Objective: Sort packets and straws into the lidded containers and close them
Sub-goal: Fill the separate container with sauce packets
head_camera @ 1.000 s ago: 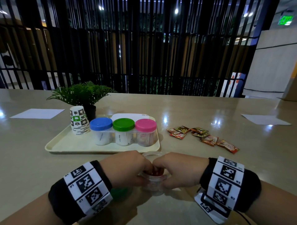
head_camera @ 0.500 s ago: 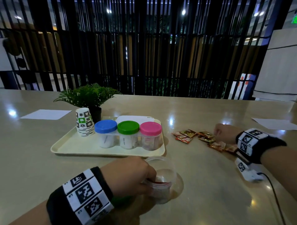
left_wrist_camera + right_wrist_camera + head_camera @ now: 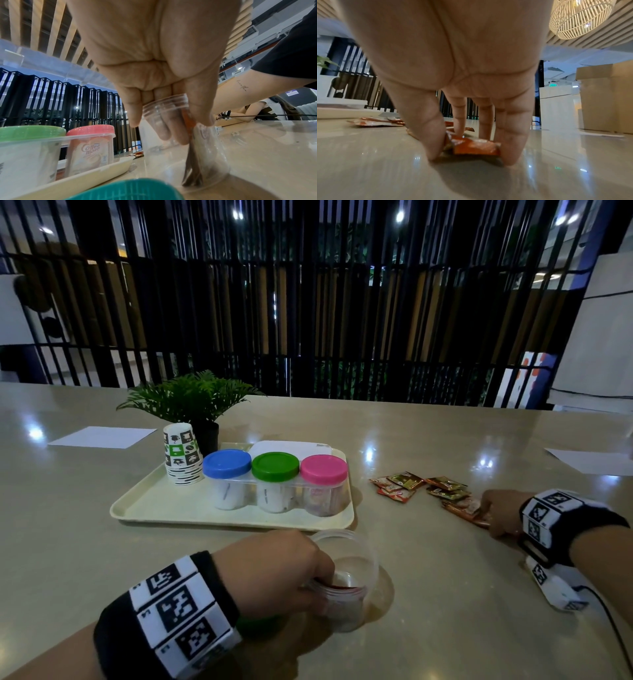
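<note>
My left hand (image 3: 318, 573) grips the rim of an open clear jar (image 3: 346, 583) standing on the table in front of the tray. In the left wrist view, its fingers (image 3: 164, 129) show through the jar wall (image 3: 214, 162), and a few packets (image 3: 193, 159) stand upright inside. A green lid (image 3: 126, 189) lies under that wrist. Off to the right, my right hand (image 3: 472, 155) pinches an orange packet (image 3: 476, 147) lying flat on the table, thumb on one side and fingers on the other. Several more packets (image 3: 421, 487) lie just left of it.
A cream tray (image 3: 154, 508) carries three closed jars with blue (image 3: 226, 463), green (image 3: 275, 466) and pink (image 3: 323, 469) lids, plus a stack of paper cups (image 3: 181, 453). A potted plant (image 3: 191, 402) stands behind it. Sheets of paper (image 3: 102, 437) lie at both far sides.
My right hand left the clear jar, went right to the loose packets and now pinches one. My left hand has kept its grip on the jar.
</note>
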Demonstrator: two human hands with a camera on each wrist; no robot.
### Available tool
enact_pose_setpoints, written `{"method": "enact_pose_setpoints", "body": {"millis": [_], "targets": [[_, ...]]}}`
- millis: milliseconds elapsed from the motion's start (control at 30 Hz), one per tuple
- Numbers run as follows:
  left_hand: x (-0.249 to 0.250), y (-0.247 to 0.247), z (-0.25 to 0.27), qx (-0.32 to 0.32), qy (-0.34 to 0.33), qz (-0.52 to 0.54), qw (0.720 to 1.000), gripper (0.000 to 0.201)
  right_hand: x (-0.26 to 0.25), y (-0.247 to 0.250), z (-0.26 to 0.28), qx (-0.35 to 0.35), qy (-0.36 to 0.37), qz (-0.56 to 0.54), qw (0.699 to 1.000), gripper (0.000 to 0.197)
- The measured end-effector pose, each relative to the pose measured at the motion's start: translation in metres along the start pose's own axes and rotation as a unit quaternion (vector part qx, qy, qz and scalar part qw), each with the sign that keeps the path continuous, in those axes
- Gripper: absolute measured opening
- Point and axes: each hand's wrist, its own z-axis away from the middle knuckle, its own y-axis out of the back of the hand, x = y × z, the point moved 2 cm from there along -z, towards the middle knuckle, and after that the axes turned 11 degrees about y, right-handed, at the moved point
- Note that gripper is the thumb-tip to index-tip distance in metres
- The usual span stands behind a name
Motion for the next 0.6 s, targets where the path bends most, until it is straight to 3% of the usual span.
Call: {"method": "enact_pose_setpoints", "body": {"millis": [133,433,533,600], "targets": [[0.000,-0.001,0.000,-0.001,0.003,-0.003,1.000,0.023,-0.008,0.000,0.000,-0.007,0.043,-0.151,0.988,0.070],[0.000,-0.002,0.000,0.007,0.007,-0.009,1.000,0.024,-0.032,-0.011,0.011,-0.027,0.108,-0.229,0.967,0.106],[0.001,-0.002,0.001,0.007,0.006,-0.010,1.000,0.023,-0.036,-0.013,0.017,-0.035,0.122,-0.227,0.965,0.101],[0.001,-0.002,0.000,0.006,0.005,-0.011,1.000,0.023,-0.041,-0.014,0.024,-0.056,0.143,-0.242,0.958,0.082]]}}
